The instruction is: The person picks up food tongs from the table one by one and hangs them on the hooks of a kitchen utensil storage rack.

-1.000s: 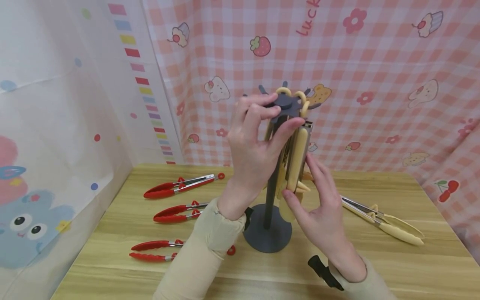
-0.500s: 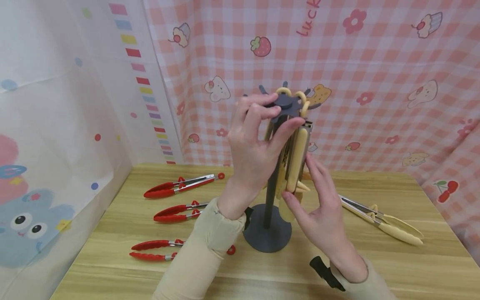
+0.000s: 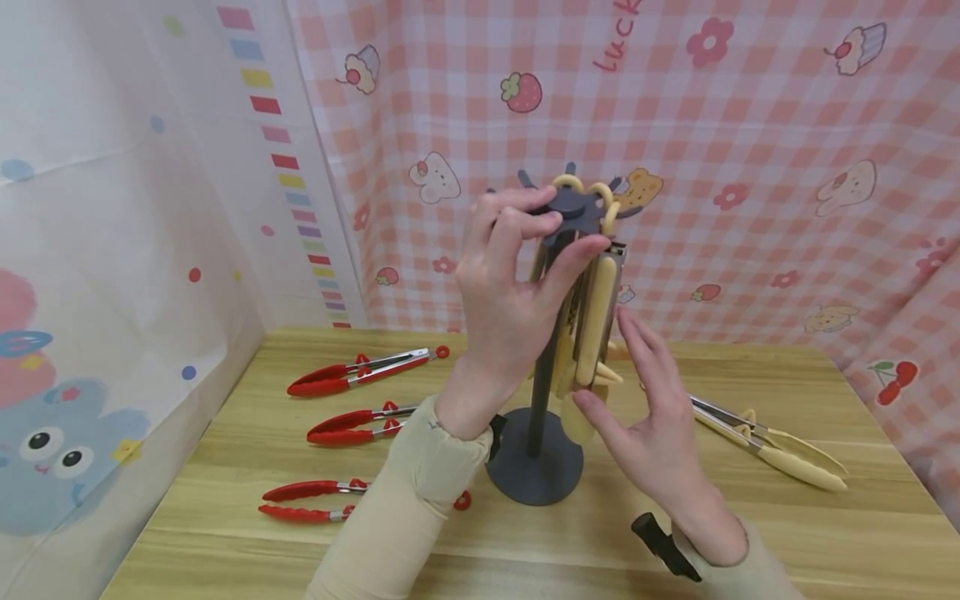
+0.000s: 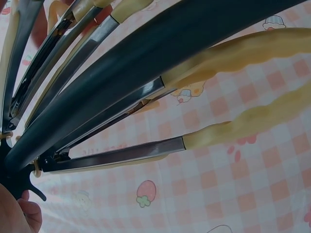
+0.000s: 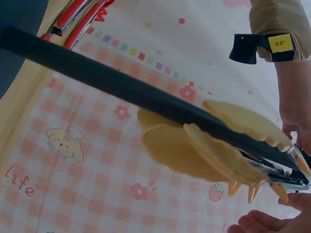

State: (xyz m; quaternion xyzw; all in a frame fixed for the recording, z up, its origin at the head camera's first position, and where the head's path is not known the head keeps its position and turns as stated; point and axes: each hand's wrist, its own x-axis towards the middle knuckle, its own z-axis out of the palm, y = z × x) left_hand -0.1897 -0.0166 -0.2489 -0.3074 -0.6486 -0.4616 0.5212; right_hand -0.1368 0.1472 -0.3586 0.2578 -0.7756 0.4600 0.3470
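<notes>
- Cream tongs (image 3: 597, 321) hang by their rings from the dark stand (image 3: 535, 475) on the bench (image 3: 225, 567).
- Left hand (image 3: 506, 292) grips the stand's top.
- Right hand (image 3: 652, 433), thumb and fingers spread, holds nothing beside the hung tongs.
- Settling that pair seems the step in hand; next likely calls for fetching the loose cream pair (image 3: 768, 456) lying to the right.

Tall and upright goes the dark grey stand (image 3: 539, 408), round base below, hooks fanning out on top! And there dangle the cream-and-steel tongs (image 3: 597, 321), loops over hooks at the stand's far and right sides, scalloped heads pointing down.
</notes>
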